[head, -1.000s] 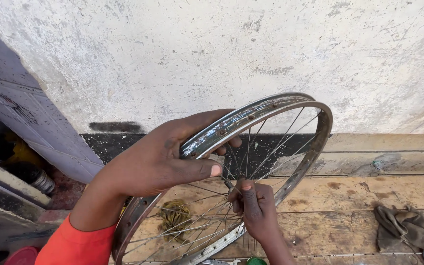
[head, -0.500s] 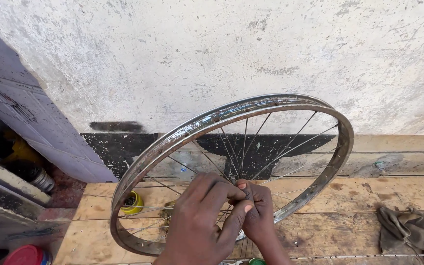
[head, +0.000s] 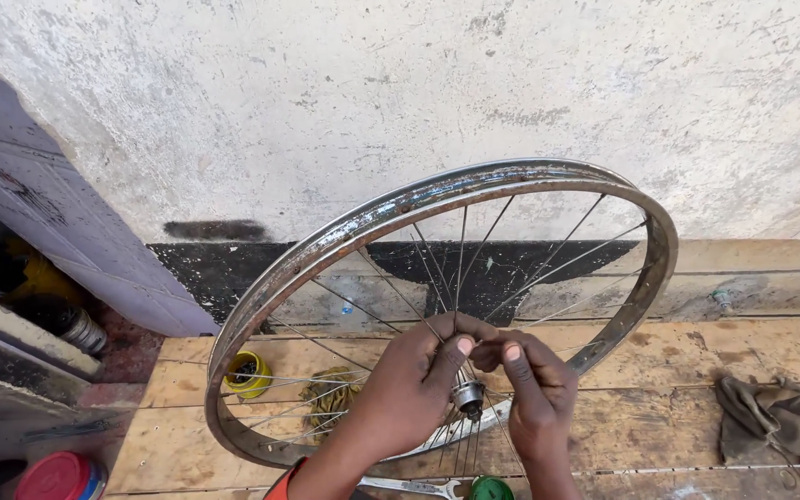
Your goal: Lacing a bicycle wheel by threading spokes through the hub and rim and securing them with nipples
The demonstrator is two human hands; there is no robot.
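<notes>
Meeting over the wheel hub [head: 468, 395], left hand [head: 411, 389] and right hand [head: 531, 389].

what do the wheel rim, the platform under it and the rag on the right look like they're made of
Wheel rim: metal, probably chromed steel, shiny in places with brown rust patches.
Platform: bare wooden planks, pale, with visible grain, seams and grime.
Rag: soft woven cloth, olive-brown and crumpled, apparently dirty.

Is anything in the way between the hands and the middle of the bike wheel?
Nothing visible is. The left hand and right hand meet just above the hub of the wheel, fingertips pinching among the spokes. Only thin spokes run past the fingers.
</notes>
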